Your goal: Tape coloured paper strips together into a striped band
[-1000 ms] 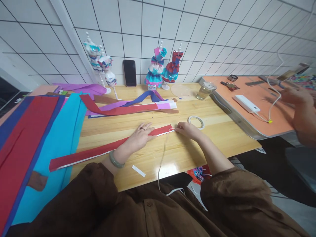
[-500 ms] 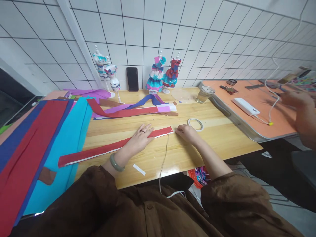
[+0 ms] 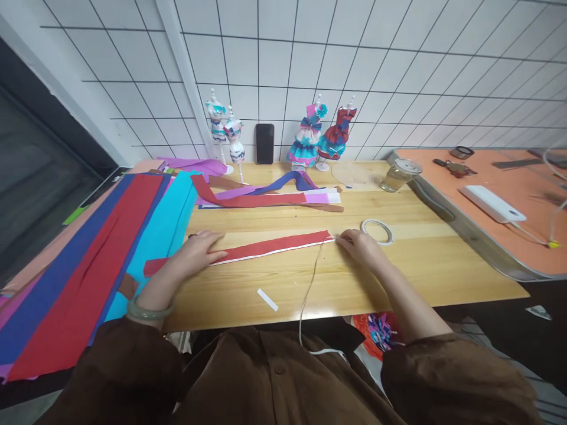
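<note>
A long red crepe-paper strip (image 3: pixel 274 243) lies slantwise on the wooden table, with a white band along its near edge. My left hand (image 3: pixel 197 252) rests flat over the strip's left part, fingers stretched out. Just past the strip's right end, my right hand (image 3: pixel 359 243) is closed in a pinch on the thin end of a cord. That beige cord (image 3: pixel 313 274) crosses the strip's right tip and hangs over the table's front edge toward my lap. Beside my right hand lies a roll of white tape (image 3: pixel 377 232). A short white slip (image 3: pixel 267 300) is nearer me.
Large crepe-paper sheets (image 3: pixel 95 265) cover the left side. Behind the strip lie coloured paper strips (image 3: pixel 266 199). Dressed mini mannequins (image 3: pixel 305 139), a phone (image 3: pixel 264 143) and a cup (image 3: pixel 398 176) stand at the back. An orange table (image 3: pixel 496 171) adjoins on the right.
My left hand has slid left along the red strip, away from its right end. My right hand stays by that end. The view has shifted left, and the other person's hand has left it.
</note>
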### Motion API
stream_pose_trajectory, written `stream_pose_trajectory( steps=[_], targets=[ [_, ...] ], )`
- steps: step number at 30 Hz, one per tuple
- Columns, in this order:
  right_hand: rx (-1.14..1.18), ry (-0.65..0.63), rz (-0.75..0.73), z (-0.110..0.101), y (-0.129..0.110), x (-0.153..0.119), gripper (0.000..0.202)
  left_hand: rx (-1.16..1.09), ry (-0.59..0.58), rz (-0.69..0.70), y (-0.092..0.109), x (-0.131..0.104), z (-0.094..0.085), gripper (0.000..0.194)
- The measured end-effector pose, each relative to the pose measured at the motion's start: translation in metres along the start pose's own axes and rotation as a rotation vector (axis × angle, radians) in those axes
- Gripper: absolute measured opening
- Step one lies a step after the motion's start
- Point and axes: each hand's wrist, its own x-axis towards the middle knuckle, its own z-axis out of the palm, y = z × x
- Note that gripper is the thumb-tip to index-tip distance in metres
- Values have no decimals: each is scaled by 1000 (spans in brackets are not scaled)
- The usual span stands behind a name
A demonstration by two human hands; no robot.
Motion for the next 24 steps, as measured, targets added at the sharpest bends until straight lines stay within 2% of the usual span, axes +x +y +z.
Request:
stream_pose_trajectory(
  steps=[3,6,10,16,19,24],
  targets=[
    [24,52,19,-5,4,0,29,-13,-36,-50,-12,-9,-3,59],
    [36,100,51,-11,11,0,30,-27,-54,-69,-13,-11,-2,51],
    [29,119,76,-22,24,-3,30,-32,-88,-45,-4,-7,1,36],
    [85,109,162,-30,48,-9,28,-88,-50,-27,16,4,2,30],
    [120,111,188,-29,55,-11,28,-124,-56,-78,23,6,2,27],
    [126,128,184,-22,56,-14,34,-169,-107,-178,8,-1,3,32]
  ],
)
